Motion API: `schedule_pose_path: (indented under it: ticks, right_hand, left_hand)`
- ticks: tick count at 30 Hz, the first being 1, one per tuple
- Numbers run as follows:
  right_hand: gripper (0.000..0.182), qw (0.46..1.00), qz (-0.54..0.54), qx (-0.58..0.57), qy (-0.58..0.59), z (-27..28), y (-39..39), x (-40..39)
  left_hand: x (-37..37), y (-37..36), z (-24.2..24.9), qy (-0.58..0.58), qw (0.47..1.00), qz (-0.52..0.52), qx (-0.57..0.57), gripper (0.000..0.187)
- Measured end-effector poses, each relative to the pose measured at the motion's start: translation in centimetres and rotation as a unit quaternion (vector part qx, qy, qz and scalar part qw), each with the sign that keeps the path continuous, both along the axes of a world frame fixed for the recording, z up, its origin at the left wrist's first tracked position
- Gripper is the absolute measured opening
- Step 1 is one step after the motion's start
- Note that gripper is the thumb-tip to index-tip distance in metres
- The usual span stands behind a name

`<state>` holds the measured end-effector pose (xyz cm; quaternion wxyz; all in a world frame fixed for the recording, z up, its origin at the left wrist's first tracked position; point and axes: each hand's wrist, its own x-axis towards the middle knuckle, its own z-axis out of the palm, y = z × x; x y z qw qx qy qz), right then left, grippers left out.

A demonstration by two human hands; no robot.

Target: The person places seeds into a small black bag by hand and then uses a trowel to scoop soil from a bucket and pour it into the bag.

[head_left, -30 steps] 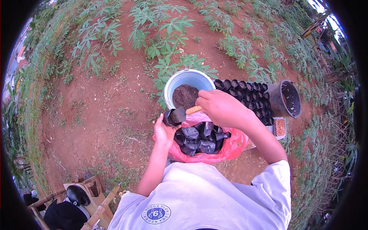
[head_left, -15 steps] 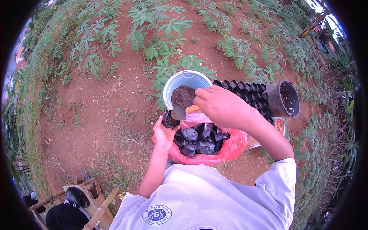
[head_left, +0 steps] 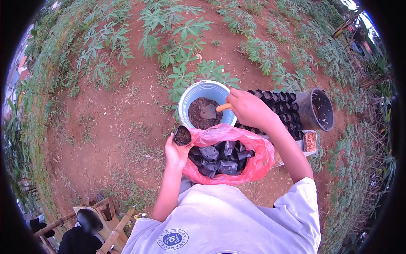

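My left hand (head_left: pixel 176 151) is closed around a small black plastic planting bag (head_left: pixel 182 136), with dark soil showing in its open top. In my right hand (head_left: pixel 248 109) is a trowel (head_left: pixel 209 111), gripped by its orange-brown handle. Its metal blade points left, over the soil (head_left: pixel 202 115) in the light blue bucket (head_left: pixel 185 103). Just below the bucket lies an open pinkish-red plastic bag (head_left: pixel 262 158) holding many folded black planting bags (head_left: pixel 220 157).
Rows of filled black bags (head_left: pixel 284 108) stand behind my right forearm. Beside them are a dark bucket (head_left: pixel 329 120) and a clear container of orange-brown grains (head_left: pixel 310 142). Cassava-like plants (head_left: pixel 169 38) grow in the reddish ground ahead. A person in dark clothing (head_left: pixel 78 241) is at lower left, by bamboo poles (head_left: pixel 114 233).
The trowel has moved from the planting bag's mouth up and right, to over the soil in the bucket. My left hand has lowered slightly, still holding the planting bag.
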<state>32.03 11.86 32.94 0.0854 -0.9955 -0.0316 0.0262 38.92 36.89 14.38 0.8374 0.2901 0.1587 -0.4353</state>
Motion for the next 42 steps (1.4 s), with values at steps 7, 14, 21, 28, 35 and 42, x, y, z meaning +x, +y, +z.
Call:
schedule_pose_path:
  ticks: [7,14,21,28,35,42]
  right_hand:
    - [0.016,0.998,-0.051,0.039,0.006,-8.9,-3.9,1.4]
    - [0.022,0.994,-0.085,0.074,-0.001,-14.2,-5.6,1.8]
    - [0.022,0.990,-0.116,0.080,0.021,-16.6,-5.1,2.2]
    - [0.024,0.989,-0.106,0.100,0.008,-18.6,-4.8,2.8]
    - [0.017,0.988,-0.106,0.114,0.002,-20.5,-3.7,3.2]
    - [0.020,0.987,-0.107,0.119,0.017,-20.0,-3.7,3.0]
  left_hand:
    - [0.7,0.1,0.1,0.002,1.000,0.012,0.016,0.047]
    - [1.3,-0.3,1.0,0.028,0.999,0.027,0.028,0.044]
    - [1.4,-0.7,-0.5,0.021,0.999,0.013,0.028,0.046]
    - [1.6,-1.1,-0.2,0.020,0.999,0.003,0.028,0.047]
    - [1.8,-0.8,-0.1,0.016,1.000,0.004,0.016,0.048]
    - [1.7,-1.0,0.7,0.015,1.000,0.007,0.022,0.048]
